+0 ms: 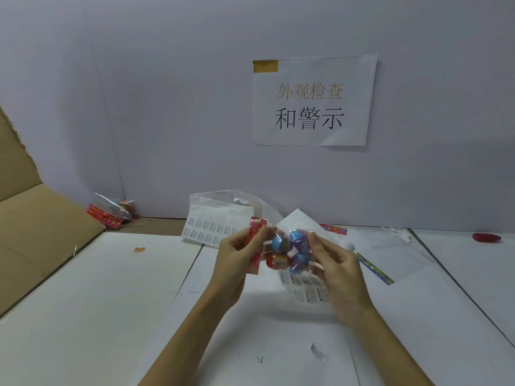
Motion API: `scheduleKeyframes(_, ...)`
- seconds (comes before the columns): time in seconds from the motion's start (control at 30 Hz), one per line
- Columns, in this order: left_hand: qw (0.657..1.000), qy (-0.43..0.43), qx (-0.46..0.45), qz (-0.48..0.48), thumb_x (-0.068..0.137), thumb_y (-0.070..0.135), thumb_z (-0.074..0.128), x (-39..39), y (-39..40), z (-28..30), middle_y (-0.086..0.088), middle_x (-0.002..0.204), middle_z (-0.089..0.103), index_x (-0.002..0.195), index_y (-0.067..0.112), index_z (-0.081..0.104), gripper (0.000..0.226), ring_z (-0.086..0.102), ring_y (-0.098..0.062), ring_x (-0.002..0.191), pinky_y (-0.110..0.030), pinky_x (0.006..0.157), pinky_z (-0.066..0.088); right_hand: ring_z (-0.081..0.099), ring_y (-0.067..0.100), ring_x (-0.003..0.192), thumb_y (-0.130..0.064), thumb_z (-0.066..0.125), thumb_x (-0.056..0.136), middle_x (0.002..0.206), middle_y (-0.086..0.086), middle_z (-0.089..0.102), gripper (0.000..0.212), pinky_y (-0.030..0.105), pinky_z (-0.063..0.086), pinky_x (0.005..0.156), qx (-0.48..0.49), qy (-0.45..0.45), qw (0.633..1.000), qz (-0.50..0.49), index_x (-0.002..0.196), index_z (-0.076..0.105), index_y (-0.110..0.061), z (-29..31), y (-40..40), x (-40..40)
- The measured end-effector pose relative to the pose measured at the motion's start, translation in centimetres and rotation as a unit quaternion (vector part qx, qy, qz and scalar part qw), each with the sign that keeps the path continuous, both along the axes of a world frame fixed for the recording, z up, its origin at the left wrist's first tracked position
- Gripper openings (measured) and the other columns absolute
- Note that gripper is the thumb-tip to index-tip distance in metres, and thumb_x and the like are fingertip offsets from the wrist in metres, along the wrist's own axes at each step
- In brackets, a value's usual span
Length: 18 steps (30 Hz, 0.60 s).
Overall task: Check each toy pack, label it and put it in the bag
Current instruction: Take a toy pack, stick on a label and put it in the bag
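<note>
I hold a clear toy pack [287, 253] above the table, with blue, purple and red round toys inside and a red printed header card on its left end. My left hand [237, 254] pinches the red header. My right hand [334, 263] grips the pack's right side. Under the pack lies a sheet of warning labels [309, 293]. A second label sheet [209, 229] rests behind my left hand, partly under a clear plastic bag [223, 201] that stands against the wall.
A brown cardboard box [41, 218] lies open at the left, with another toy pack [111, 213] beside it. Red and green header strips [376, 268] lie at the right, and a red object [486, 237] at the far right. A loose label [317, 352] lies near me.
</note>
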<state>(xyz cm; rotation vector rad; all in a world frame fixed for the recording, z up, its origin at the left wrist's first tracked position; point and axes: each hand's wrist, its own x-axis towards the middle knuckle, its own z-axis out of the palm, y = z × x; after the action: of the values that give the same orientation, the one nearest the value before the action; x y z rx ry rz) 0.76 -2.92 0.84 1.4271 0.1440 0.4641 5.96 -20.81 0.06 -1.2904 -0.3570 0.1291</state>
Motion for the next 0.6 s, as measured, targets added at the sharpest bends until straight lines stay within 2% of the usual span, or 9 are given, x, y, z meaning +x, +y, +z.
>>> scheduleKeyframes(0.07,1.0,0.006,-0.013,0.012,0.087,0.043,0.066,0.0,-0.2,0.1,-0.003,0.103,0.08,0.094,0.026,0.084,0.026,0.075,-0.022,0.103,-0.035,0.083,0.056,0.077,0.021,0.099,-0.039,0.067,0.093,0.111,0.004,0.079,0.029,0.024,0.06,0.071,0.027,0.044,0.998,0.033,0.112,0.082,-0.024,0.1,0.1,0.0)
scheduleKeyframes(0.17,0.999,0.009,-0.023,0.022,0.09,0.041,0.064,0.1,-0.7,0.2,-0.004,0.103,0.08,0.103,0.019,0.082,0.031,0.076,-0.023,0.101,-0.029,0.076,0.057,0.077,0.02,0.099,-0.038,0.065,0.092,0.113,0.005,0.079,0.029,0.026,0.06,0.071,0.049,0.075,0.995,0.043,0.111,0.082,-0.025,0.2,0.2,0.0)
scheduleKeyframes(0.27,0.997,0.0,-0.053,0.049,0.095,0.035,0.065,0.1,-0.9,-0.1,-0.011,0.102,0.079,0.109,0.012,0.079,0.031,0.075,-0.022,0.089,-0.027,0.069,0.057,0.077,0.02,0.101,-0.045,0.064,0.09,0.113,0.0,0.079,0.039,0.034,0.062,0.081,0.004,0.018,0.999,0.034,0.125,0.074,-0.03,0.2,0.1,-0.1)
scheduleKeyframes(0.33,0.996,-0.002,-0.065,0.063,0.096,0.034,0.065,0.2,-0.7,-0.3,-0.013,0.103,0.078,0.112,0.012,0.078,0.03,0.074,-0.023,0.087,-0.027,0.066,0.057,0.078,0.02,0.1,-0.043,0.071,0.085,0.111,0.0,0.08,0.048,0.031,0.063,0.08,-0.024,-0.013,0.999,0.041,0.13,0.066,-0.029,0.0,0.2,-0.1)
scheduleKeyframes(0.4,0.995,-0.014,-0.077,0.054,0.095,0.032,0.064,0.3,-0.3,-0.3,-0.012,0.108,0.077,0.119,0.01,0.073,0.034,0.075,-0.028,0.099,-0.032,0.072,0.062,0.078,0.022,0.096,-0.041,0.075,0.082,0.106,0.004,0.08,0.046,0.026,0.063,0.075,-0.013,-0.007,0.999,0.033,0.124,0.068,-0.024,0.0,0.3,-0.1)
scheduleKeyframes(0.47,0.995,-0.045,-0.089,0.026,0.095,0.031,0.061,0.2,-0.1,0.1,-0.01,0.114,0.075,0.126,0.01,0.067,0.037,0.074,-0.028,0.104,-0.034,0.074,0.064,0.078,0.022,0.094,-0.046,0.072,0.082,0.102,0.004,0.08,0.037,0.026,0.062,0.072,0.008,0.012,1.0,0.018,0.112,0.075,-0.025,0.1,0.2,0.0)
scheduleKeyframes(0.57,0.998,-0.056,-0.013,0.022,0.09,0.042,0.061,0.0,0.2,0.4,-0.002,0.106,0.077,0.121,0.016,0.071,0.042,0.074,-0.024,0.097,-0.028,0.069,0.061,0.077,0.017,0.099,-0.059,0.065,0.081,0.103,-0.003,0.08,0.034,0.031,0.063,0.08,-0.039,-0.006,0.999,0.024,0.103,0.079,-0.036,0.0,-0.4,0.3)
scheduleKeyframes(0.6,0.999,-0.048,0.015,0.014,0.088,0.045,0.061,0.0,0.2,0.3,0.0,0.104,0.078,0.117,0.017,0.074,0.042,0.074,-0.023,0.096,-0.027,0.069,0.061,0.076,0.016,0.1,-0.059,0.063,0.083,0.103,-0.003,0.08,0.037,0.031,0.063,0.081,-0.055,-0.018,0.998,0.034,0.104,0.08,-0.033,-0.1,-0.4,0.3)
